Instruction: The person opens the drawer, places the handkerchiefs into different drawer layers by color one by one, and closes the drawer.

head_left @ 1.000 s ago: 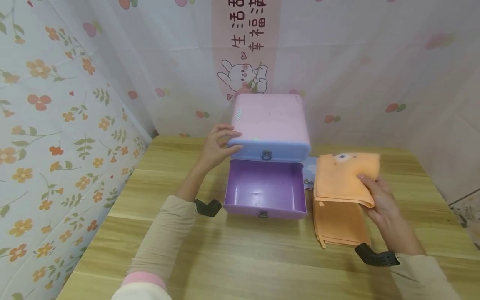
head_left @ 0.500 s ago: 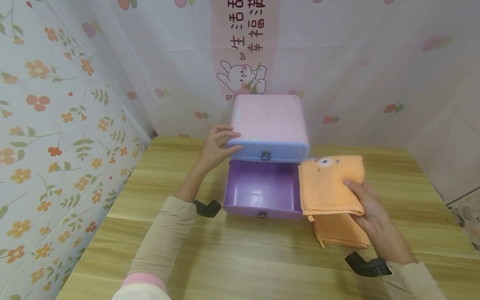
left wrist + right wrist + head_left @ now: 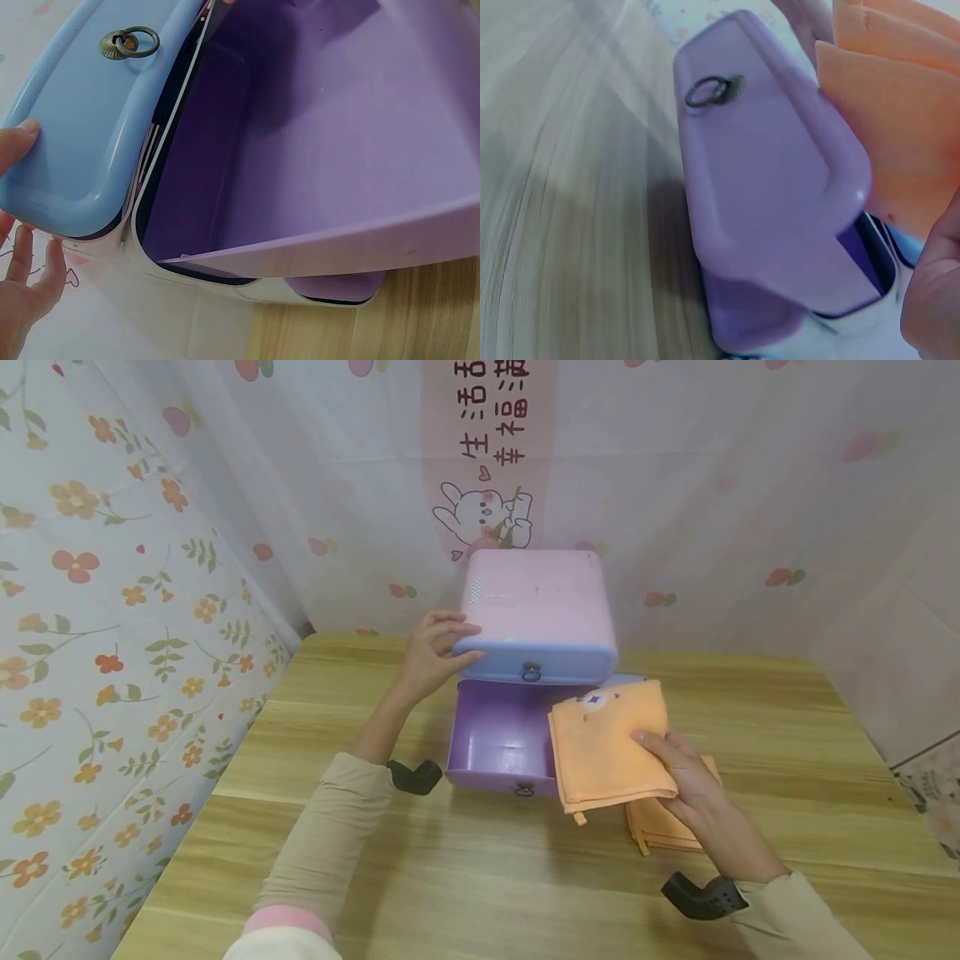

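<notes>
My right hand (image 3: 686, 781) pinches a folded orange towel (image 3: 611, 747) by its right side. The towel overlaps the right end of the pulled-out purple drawer (image 3: 498, 735) in the head view; in the right wrist view the towel (image 3: 892, 127) hangs over the drawer's edge. Against the left side of the small drawer cabinet (image 3: 540, 593) rests my left hand (image 3: 435, 656), thumb on the blue upper drawer front (image 3: 487, 664) and fingers along the side. Inside the purple drawer (image 3: 330, 150), the part in the left wrist view shows only bare plastic.
A second folded orange towel (image 3: 660, 827) lies on the wooden table (image 3: 480, 877), right of the drawer, partly hidden by my right hand and the held towel. Behind the cabinet hangs a printed curtain (image 3: 360, 510); a flowered one (image 3: 112, 693) stands at the left.
My right hand has carried the held towel leftward, from above the other towel to over the drawer's right end. The left hand has stayed on the cabinet.
</notes>
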The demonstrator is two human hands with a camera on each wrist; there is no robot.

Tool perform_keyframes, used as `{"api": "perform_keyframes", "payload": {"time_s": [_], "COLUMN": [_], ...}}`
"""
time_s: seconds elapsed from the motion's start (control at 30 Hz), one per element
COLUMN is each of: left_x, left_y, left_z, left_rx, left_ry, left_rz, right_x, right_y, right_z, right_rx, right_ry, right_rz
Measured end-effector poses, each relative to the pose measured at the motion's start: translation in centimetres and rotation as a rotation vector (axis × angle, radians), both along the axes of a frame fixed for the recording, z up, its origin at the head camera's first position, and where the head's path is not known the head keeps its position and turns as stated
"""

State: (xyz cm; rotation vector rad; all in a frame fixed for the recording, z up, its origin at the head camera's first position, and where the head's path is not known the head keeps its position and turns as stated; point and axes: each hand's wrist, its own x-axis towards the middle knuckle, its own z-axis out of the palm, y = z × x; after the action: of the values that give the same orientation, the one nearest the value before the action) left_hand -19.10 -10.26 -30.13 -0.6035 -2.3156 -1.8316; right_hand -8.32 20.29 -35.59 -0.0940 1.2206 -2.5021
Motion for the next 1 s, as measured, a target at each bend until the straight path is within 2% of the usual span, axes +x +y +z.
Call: {"api": "perform_keyframes", "payload": {"time_s": [0.4,0.77,1.0], "left_x": [0.0,0.1,0.0], "left_y": [0.1,0.1,0.1], "left_z": [0.0,0.0,0.1], "left_rx": [0.012,0.016,0.007], "left_ry": [0.003,0.003,0.0], "left_rz": [-0.007,-0.01,-0.009], "right_x": [-1.3,-2.6,-3.4], "right_y": [-3.3,-5.4,-6.0], "right_z": [0.8,0.9,1.3], "right_rx": [0.15,0.282,0.333], "right_ry": [-0.092,-0.153,-0.152], "right_rz": [0.018,0.037,0.088]}}
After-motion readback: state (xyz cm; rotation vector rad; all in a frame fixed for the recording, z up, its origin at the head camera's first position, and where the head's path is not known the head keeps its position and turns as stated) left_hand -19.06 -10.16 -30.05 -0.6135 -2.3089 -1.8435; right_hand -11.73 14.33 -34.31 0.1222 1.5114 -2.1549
